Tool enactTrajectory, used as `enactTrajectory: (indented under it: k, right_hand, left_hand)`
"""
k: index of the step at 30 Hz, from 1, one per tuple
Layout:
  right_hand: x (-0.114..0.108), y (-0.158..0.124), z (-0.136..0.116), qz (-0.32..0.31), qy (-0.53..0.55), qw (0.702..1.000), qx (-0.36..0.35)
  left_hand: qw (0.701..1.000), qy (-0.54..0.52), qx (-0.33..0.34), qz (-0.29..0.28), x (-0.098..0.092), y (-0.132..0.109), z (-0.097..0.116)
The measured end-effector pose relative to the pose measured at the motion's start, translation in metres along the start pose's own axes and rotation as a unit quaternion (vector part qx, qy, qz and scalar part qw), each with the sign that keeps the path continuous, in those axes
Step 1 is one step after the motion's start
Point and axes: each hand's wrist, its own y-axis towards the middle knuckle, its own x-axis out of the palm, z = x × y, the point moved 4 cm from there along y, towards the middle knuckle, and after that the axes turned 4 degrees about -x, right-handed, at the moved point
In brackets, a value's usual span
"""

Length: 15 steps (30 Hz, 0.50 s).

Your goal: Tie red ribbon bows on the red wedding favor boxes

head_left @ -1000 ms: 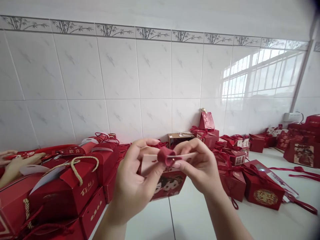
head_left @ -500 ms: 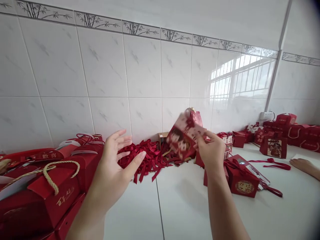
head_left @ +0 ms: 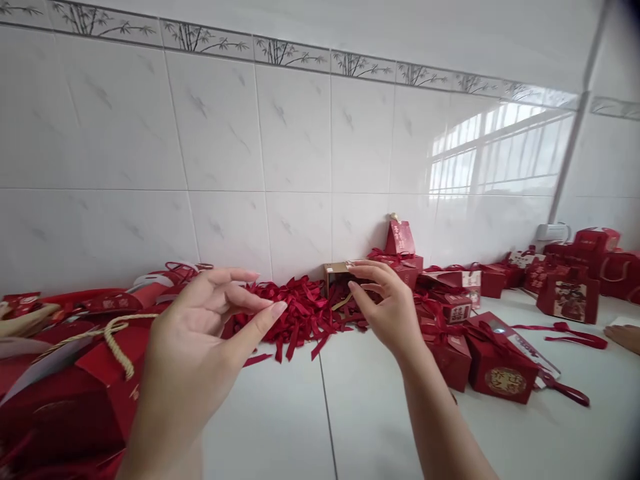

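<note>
My left hand (head_left: 205,333) is raised at left centre, with fingers loosely curled and the thumb tip close to the index finger. No object shows in it. Right of centre, my right hand (head_left: 387,307) has its thumb and fingers parted around nothing. Behind and between the hands lies a heap of dark red ribbon pieces (head_left: 295,310). A small open brown box (head_left: 340,268) stands against the wall, partly covered by my right fingers. Red gift boxes with ribbon bows, among them one with a gold emblem (head_left: 505,377), sit beside my right forearm.
Large red carrier boxes with a rope handle (head_left: 119,347) crowd the left side. A small pink-red bag (head_left: 400,238) stands on boxes by the tiled wall. More red boxes (head_left: 570,293) line the far right, near another person's hand (head_left: 623,335). Loose ribbon (head_left: 575,333) lies there.
The red picture-printed box has left my right hand, which has moved slightly left. My left hand's fingers have curled closer to its thumb. The view has shifted a little to the left.
</note>
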Motion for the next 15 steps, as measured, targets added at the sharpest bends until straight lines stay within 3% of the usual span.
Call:
enactTrajectory:
  k: [4, 8, 11, 15]
  right_hand:
    - [-0.005, -0.001, 0.003, -0.002, -0.004, 1.000, 0.004]
    - [0.004, -0.006, 0.008, -0.042, 0.008, 0.996, 0.073]
    - [0.025, -0.013, 0.014, -0.114, 0.025, 0.987, 0.115]
    - [0.069, -0.034, 0.042, -0.278, -0.009, 0.950, 0.141]
  left_hand:
    - [0.997, -0.020, 0.026, 0.069, -0.019, -0.004, 0.010]
    - [0.988, -0.043, 0.049, 0.141, -0.045, -0.005, 0.020]
    - [0.986, 0.049, -0.020, 0.160, -0.066, 0.002, 0.012]
    - [0.947, 0.265, -0.141, 0.110, -0.101, 0.022, -0.031]
